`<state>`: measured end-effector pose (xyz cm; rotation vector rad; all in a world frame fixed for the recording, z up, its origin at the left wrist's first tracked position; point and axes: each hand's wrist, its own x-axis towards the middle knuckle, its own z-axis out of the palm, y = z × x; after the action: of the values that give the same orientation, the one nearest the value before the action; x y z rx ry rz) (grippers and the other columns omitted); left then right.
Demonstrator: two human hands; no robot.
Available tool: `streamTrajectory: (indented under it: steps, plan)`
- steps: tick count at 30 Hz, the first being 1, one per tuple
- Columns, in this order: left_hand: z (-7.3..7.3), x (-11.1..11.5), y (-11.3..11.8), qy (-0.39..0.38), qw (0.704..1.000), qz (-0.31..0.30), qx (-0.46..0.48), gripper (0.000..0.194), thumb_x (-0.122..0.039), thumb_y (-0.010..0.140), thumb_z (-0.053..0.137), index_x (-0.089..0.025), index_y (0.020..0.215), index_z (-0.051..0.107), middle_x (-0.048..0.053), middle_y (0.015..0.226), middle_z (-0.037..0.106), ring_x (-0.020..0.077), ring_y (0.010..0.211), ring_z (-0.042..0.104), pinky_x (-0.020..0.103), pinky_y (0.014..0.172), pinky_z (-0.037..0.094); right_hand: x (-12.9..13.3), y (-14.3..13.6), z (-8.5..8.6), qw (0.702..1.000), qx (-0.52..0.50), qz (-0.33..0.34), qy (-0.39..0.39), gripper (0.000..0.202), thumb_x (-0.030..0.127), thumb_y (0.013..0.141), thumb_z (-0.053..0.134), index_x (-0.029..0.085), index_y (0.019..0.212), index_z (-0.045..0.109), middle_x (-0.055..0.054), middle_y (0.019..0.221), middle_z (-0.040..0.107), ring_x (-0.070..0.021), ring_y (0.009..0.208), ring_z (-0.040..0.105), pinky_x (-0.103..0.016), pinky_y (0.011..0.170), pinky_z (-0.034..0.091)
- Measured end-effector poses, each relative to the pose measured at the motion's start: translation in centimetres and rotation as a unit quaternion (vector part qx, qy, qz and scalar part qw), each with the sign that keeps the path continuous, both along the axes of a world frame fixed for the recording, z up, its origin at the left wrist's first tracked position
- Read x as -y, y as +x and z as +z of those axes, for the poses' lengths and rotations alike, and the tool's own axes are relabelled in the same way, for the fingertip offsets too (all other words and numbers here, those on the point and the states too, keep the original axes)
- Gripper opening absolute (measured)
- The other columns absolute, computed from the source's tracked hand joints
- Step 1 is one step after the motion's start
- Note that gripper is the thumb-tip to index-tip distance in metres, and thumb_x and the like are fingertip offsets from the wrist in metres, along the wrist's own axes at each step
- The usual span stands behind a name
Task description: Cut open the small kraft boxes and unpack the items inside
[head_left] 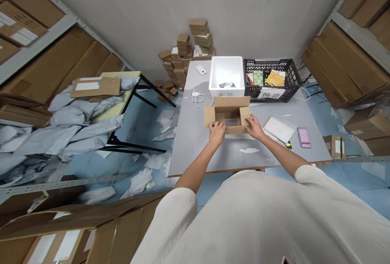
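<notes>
A small cardboard box [234, 130] stands on the grey table with its top flaps folded outward. Its inside looks bare apart from a pale patch at the bottom. My left hand [217, 133] grips the near left corner, fingers curled over the rim. At the near right corner, my right hand [255, 127] has its fingers closed on the box edge and side flap. To the right lie a white pad of paper [280, 128], a yellow-and-black tool [288, 145] partly under it, and a pink phone [304, 137].
Behind the box are a white bin [227, 90] and a black crate [271, 93] holding packets. A white cable [199, 98] and a white device [201, 69] lie at the table's left [189, 134]. Grey parcels [70, 113] cover a side table; cartons fill shelves on both sides.
</notes>
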<state>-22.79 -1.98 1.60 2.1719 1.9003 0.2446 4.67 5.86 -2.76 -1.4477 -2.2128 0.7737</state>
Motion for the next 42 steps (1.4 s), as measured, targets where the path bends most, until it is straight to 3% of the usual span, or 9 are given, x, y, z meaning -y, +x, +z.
streamTrajectory:
  steps: [6, 9, 13, 18, 22, 27, 32, 36, 42]
  plan:
    - [-1.2, -0.7, -4.5, -0.015, 0.998, 0.064, -0.003, 0.044, -0.029, 0.101, 0.059, -0.029, 0.143, 0.07, 0.019, 0.137, 0.067, 0.0429, 0.143, 0.043, 0.066, 0.121, 0.023, -1.8, -6.3, -1.5, 0.999, -0.018, 0.007, -0.034, 0.065, 0.025, 0.091, 0.064, 0.018, 0.155, 0.059, -0.021, 0.179, 0.026, -0.0392, 0.154, 0.046, -0.06, 0.131, 0.035]
    - [-2.1, -0.4, -5.8, -0.03, 0.996, 0.085, -0.018, 0.048, -0.025, 0.098, 0.058, -0.025, 0.145, 0.067, 0.021, 0.137, 0.067, 0.0428, 0.143, 0.044, 0.065, 0.121, 0.025, -2.3, -8.3, -2.1, 0.997, -0.012, 0.043, -0.066, 0.071, 0.025, 0.089, 0.066, 0.015, 0.159, 0.056, -0.021, 0.181, 0.024, -0.0387, 0.156, 0.046, -0.056, 0.133, 0.034]
    - [-2.9, 0.1, -5.9, -0.037, 0.995, 0.089, 0.0, 0.051, -0.022, 0.098, 0.056, -0.025, 0.148, 0.064, 0.02, 0.142, 0.066, 0.0408, 0.144, 0.046, 0.062, 0.121, 0.027, -2.7, -9.3, -2.8, 0.991, -0.006, 0.092, -0.101, 0.077, 0.03, 0.09, 0.068, 0.015, 0.164, 0.053, -0.02, 0.182, 0.025, -0.0387, 0.157, 0.046, -0.054, 0.134, 0.034]
    - [-2.5, -0.2, -4.3, -0.015, 0.997, 0.077, 0.0, 0.039, -0.021, 0.104, 0.049, -0.028, 0.139, 0.067, 0.016, 0.145, 0.066, 0.0364, 0.142, 0.051, 0.056, 0.121, 0.03, -2.6, -7.9, -3.3, 0.993, -0.008, 0.069, -0.1, 0.066, 0.039, 0.1, 0.06, 0.019, 0.163, 0.054, -0.017, 0.181, 0.029, -0.0375, 0.167, 0.031, -0.055, 0.135, 0.033]
    - [-2.0, -0.9, -2.2, 0.004, 0.999, 0.043, 0.001, 0.038, -0.02, 0.106, 0.047, -0.028, 0.137, 0.068, 0.014, 0.146, 0.066, 0.0344, 0.141, 0.053, 0.054, 0.12, 0.032, -2.4, -4.6, -3.5, 0.994, 0.011, 0.039, -0.105, 0.057, 0.042, 0.105, 0.057, 0.022, 0.158, 0.06, -0.015, 0.179, 0.034, -0.0346, 0.166, 0.035, -0.052, 0.135, 0.033]
    - [-1.8, -1.9, 2.0, 0.012, 0.999, -0.026, 0.021, 0.042, -0.019, 0.104, 0.048, -0.027, 0.141, 0.066, 0.014, 0.15, 0.064, 0.033, 0.143, 0.052, 0.053, 0.121, 0.032, -1.6, 2.3, -3.8, 0.992, 0.058, -0.004, -0.111, 0.052, 0.035, 0.105, 0.058, 0.021, 0.155, 0.062, -0.016, 0.176, 0.04, -0.0315, 0.161, 0.044, -0.047, 0.132, 0.038]
    - [-2.3, -2.9, 7.3, -0.003, 0.997, -0.071, 0.025, 0.046, -0.018, 0.103, 0.049, -0.027, 0.145, 0.064, 0.013, 0.158, 0.059, 0.033, 0.147, 0.049, 0.054, 0.122, 0.032, -0.5, 10.5, -4.2, 0.987, 0.085, -0.052, -0.128, 0.05, 0.029, 0.104, 0.058, 0.018, 0.152, 0.064, -0.018, 0.167, 0.05, -0.0286, 0.154, 0.052, -0.043, 0.127, 0.043]
    - [-3.1, -3.3, 12.0, -0.022, 0.995, -0.094, 0.023, 0.046, -0.018, 0.103, 0.049, -0.028, 0.145, 0.065, 0.012, 0.16, 0.058, 0.0332, 0.148, 0.048, 0.054, 0.123, 0.032, 0.2, 16.4, -4.7, 0.973, 0.109, -0.126, -0.161, 0.049, 0.027, 0.102, 0.057, 0.017, 0.15, 0.065, -0.018, 0.161, 0.056, -0.0268, 0.141, 0.062, -0.039, 0.122, 0.047]
    - [-4.4, -3.3, 18.7, -0.071, 0.99, -0.117, 0.018, 0.047, -0.018, 0.102, 0.052, -0.027, 0.147, 0.064, 0.013, 0.164, 0.055, 0.0332, 0.15, 0.047, 0.055, 0.124, 0.033, 0.4, 23.4, -5.4, 0.94, 0.171, -0.223, -0.195, 0.056, 0.029, 0.099, 0.058, 0.017, 0.154, 0.063, -0.017, 0.164, 0.054, -0.0321, 0.149, 0.054, -0.042, 0.122, 0.046]
